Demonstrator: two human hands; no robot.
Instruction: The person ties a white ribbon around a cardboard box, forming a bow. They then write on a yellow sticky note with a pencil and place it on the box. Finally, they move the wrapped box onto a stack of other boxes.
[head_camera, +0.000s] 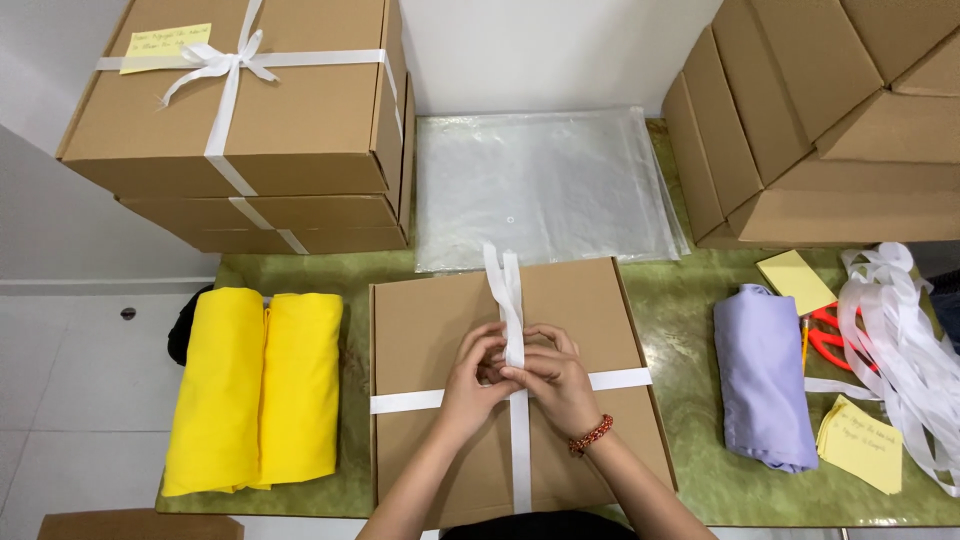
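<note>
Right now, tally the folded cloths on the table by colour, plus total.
Yellow: 2, side by side left of the cardboard box (first yellow cloth, second yellow cloth)
Lilac: 1, right of the box (lilac cloth)
Total: 3

The left hand and right hand both grip the white ribbon on the box, not cloth.

Both forearms are bare, with no sleeves showing. The right hand (553, 385) wears a red beaded bracelet (591, 436) at the wrist.
</note>
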